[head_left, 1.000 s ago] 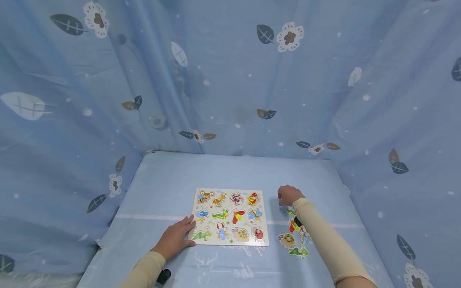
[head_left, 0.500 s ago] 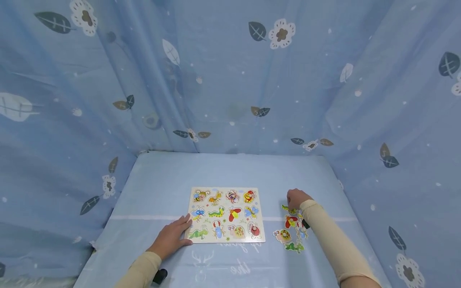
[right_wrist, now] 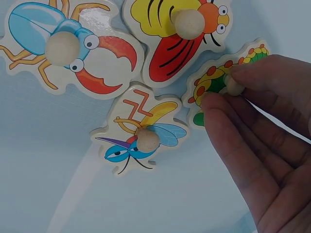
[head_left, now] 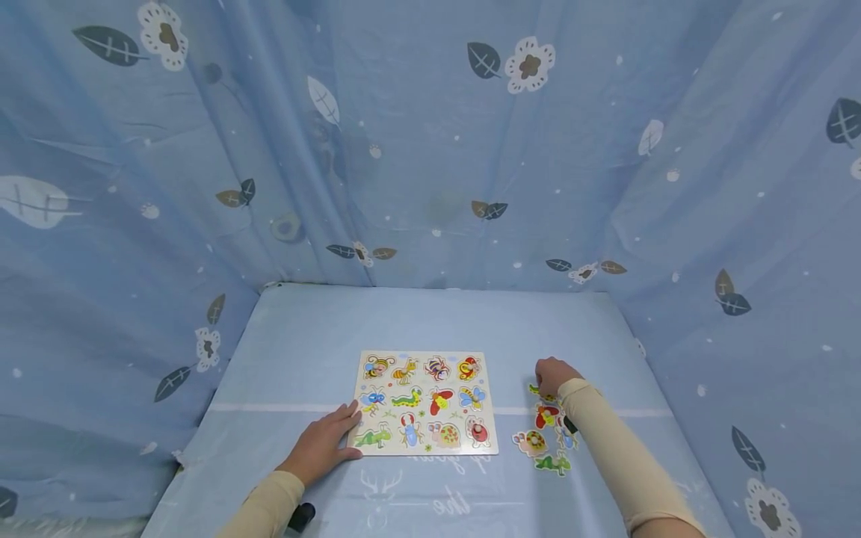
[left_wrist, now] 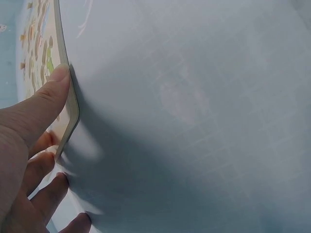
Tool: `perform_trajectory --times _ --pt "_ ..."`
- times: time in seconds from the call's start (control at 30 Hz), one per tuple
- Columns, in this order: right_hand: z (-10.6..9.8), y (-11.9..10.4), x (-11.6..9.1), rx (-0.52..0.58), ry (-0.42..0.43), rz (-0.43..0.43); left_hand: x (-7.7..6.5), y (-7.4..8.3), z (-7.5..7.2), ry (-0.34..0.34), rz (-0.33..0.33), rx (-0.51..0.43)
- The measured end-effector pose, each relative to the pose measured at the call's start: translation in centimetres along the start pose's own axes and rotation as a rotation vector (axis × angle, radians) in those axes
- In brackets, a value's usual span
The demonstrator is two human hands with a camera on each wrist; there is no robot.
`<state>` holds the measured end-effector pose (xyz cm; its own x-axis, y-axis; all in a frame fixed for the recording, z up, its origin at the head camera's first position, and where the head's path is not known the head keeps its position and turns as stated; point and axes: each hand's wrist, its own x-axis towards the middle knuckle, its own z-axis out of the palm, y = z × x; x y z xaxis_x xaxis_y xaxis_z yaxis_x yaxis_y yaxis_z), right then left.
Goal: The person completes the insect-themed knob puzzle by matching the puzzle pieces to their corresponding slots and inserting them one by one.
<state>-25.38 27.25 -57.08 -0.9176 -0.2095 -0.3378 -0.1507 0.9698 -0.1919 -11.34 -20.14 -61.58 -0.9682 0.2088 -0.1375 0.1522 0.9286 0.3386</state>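
My right hand (head_left: 557, 376) pinches the small wooden knob (right_wrist: 234, 86) of a green and yellow caterpillar puzzle piece (right_wrist: 211, 80) between thumb and forefinger. The caterpillar lies beside a red and yellow winged insect piece (right_wrist: 170, 53). Close by are a blue stag beetle piece (right_wrist: 36, 24) and a blue mosquito-like piece (right_wrist: 167, 133), each with a round knob. My left hand (head_left: 321, 444) rests at the lower left corner of the wooden insect puzzle board (head_left: 424, 418), thumb (left_wrist: 56, 82) against its edge and fingers spread along the side.
Nearer me on the right lie a snail piece (head_left: 531, 442) and a green grasshopper piece (head_left: 553, 464). A pale blue cloth (head_left: 430, 317) covers the table. Blue patterned curtains (head_left: 430, 149) close off the back and both sides.
My right hand has come down from beyond the loose pieces onto the caterpillar piece and taken its knob. My left hand stays at the board's corner.
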Motion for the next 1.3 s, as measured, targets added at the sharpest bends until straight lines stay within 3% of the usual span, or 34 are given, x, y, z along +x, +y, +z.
perform_trajectory --times 0.53,0.7,1.0,1.3 --pt "-0.8 -0.5 1.5 -0.06 -0.032 -0.009 0.0 0.0 -0.3 -0.013 -0.012 -0.007" --pt "-1.6 -1.6 1.9 -0.077 -0.027 -0.028 0.2 0.0 -0.6 -0.011 -0.011 -0.013" --pt "-2.1 -6.8 2.9 -0.123 -0.038 -0.062 0.0 0.0 -0.2 -0.02 -0.011 -0.018" --pt "-1.6 -14.0 3.7 -0.128 -0.025 -0.2 -0.2 0.1 -0.1 -0.021 -0.029 -0.023"
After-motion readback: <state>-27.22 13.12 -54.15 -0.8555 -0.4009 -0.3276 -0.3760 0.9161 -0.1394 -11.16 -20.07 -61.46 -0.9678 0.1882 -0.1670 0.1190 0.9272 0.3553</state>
